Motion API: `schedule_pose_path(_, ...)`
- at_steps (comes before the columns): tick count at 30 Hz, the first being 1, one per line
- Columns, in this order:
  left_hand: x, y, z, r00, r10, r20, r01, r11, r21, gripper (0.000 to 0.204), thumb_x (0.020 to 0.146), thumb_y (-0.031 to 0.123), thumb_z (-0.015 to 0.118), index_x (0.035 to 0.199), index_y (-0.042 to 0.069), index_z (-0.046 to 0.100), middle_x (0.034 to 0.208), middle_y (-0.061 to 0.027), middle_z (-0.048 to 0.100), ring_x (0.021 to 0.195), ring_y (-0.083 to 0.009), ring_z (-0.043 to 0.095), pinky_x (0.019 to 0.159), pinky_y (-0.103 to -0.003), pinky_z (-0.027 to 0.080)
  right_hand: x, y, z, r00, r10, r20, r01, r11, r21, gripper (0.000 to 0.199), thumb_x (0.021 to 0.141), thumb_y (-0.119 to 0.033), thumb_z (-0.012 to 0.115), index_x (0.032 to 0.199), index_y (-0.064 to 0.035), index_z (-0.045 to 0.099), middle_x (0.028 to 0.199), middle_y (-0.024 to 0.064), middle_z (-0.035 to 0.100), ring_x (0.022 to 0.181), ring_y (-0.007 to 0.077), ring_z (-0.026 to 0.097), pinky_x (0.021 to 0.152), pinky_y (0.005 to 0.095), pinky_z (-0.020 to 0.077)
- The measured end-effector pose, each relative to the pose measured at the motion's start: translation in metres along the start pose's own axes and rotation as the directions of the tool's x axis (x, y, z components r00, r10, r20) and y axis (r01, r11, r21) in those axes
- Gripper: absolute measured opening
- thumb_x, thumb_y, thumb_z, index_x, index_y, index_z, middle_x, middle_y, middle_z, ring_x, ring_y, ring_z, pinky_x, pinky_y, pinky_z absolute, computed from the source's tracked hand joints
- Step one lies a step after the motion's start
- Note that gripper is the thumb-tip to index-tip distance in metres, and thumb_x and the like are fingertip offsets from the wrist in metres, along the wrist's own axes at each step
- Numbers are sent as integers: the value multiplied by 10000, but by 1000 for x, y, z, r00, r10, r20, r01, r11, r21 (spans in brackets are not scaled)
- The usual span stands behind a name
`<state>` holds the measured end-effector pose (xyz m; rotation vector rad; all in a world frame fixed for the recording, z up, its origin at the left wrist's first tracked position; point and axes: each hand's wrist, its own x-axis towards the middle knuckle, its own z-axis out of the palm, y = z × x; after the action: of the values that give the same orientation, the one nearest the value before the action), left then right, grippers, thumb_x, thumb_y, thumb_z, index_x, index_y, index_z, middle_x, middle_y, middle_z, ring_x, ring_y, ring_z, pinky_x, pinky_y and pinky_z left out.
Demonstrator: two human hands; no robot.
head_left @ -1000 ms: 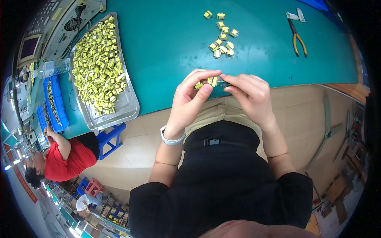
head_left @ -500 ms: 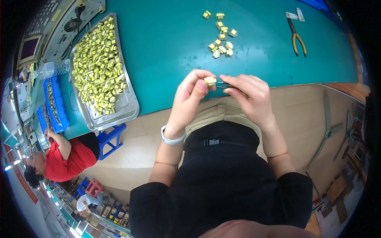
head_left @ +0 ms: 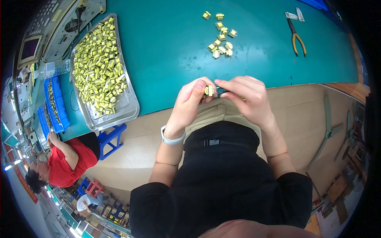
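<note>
Close to the bench's near edge, my left hand (head_left: 189, 99) pinches a small yellow transformer (head_left: 208, 90) between thumb and fingers, its metal pins pointing right. My right hand (head_left: 249, 96) is closed on a slim dark tool that looks like tweezers (head_left: 221, 91). Its tips are at the pins; whether they grip one is too small to tell, and my fingers cover most of the tool. Farther out on the green bench (head_left: 170, 43) lies a loose group of similar transformers (head_left: 222, 37).
At left, a metal tray (head_left: 132, 111) holds a heap of yellow transformers (head_left: 99, 67). Pliers with yellow handles (head_left: 295, 39) and two white pieces (head_left: 291, 16) lie at far right. A co-worker in red (head_left: 73, 162) sits beside blue bins (head_left: 59, 105), near a blue stool (head_left: 110, 141).
Both hands have come slightly nearer to me. The transformer has turned in my left fingers, and the tool tips are closer to its pins. The co-worker in red has shifted a little.
</note>
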<state>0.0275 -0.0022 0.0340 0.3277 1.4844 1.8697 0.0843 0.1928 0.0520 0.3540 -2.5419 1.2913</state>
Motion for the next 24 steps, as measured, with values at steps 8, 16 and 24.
schedule_pose_path(8, 13, -1, -4, 989, -120, 87, 119, 993, 15, 471, 1056, 434, 384, 1009, 17, 598, 825, -32, 586, 682, -66, 439, 589, -210, 346, -6, 6, -4, 1000, 8, -22, -9, 999, -35, 289, 756, -54, 746, 1045, -37, 726, 739, 87, 650, 635, 225, 609, 586, 332, 447)
schedule_pose_path(16, 51, 6, -1, 928, 205, -312, -21, 863, 505, 273, 963, 261, 613, 1071, 13, 647, 865, -39, 624, 748, -116, 556, 675, -275, 474, 5, 3, -12, 963, 221, -155, -209, 974, 91, 302, 805, 18, 706, 1106, 3, 704, 797, 120, 659, 699, 180, 625, 647, 282, 483)
schedule_pose_path(24, 56, -8, 22, 784, 530, -324, 58, 457, 887, 258, 825, 257, 740, 947, 47, 653, 895, -140, 633, 796, -330, 639, 676, -426, 517, -7, 7, -8, 936, 299, -186, -271, 949, 162, 297, 842, 21, 675, 1138, -2, 698, 884, 108, 691, 796, 151, 636, 739, 273, 498)
